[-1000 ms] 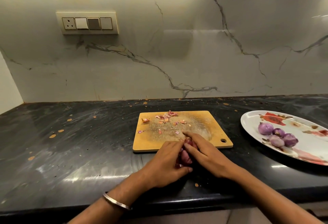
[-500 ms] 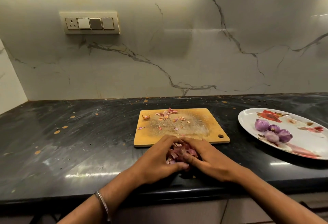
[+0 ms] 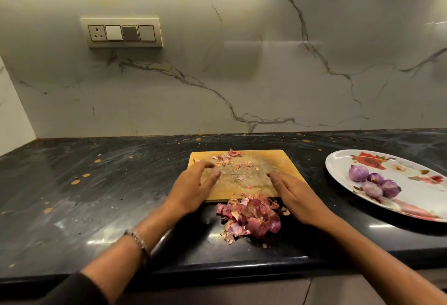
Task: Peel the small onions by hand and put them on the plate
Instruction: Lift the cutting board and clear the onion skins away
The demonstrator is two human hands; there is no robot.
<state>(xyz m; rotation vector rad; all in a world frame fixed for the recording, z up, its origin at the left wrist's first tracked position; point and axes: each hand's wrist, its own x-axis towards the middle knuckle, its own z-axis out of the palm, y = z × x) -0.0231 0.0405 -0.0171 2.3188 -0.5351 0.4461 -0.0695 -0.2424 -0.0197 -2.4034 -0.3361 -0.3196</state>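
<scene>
Several peeled purple onions (image 3: pixel 373 181) lie together on the white flowered plate (image 3: pixel 338 167) at the right. A heap of pink onion skins (image 3: pixel 251 217) sits on the black counter just in front of the wooden cutting board (image 3: pixel 244 174). My left hand (image 3: pixel 193 186) lies over the board's left part with fingers spread and straight, holding nothing. My right hand (image 3: pixel 292 193) lies over the board's right front corner, fingers straight and together, also holding nothing. Small skin scraps (image 3: pixel 225 158) are scattered at the board's far side.
The black counter (image 3: pixel 96 196) runs left to right with orange flecks on it. A marble wall with a switch panel (image 3: pixel 123 32) stands behind. The counter's front edge is close below the skin heap.
Both hands have let go of the bunch of skins, left it on the counter and moved apart and forward onto the cutting board.
</scene>
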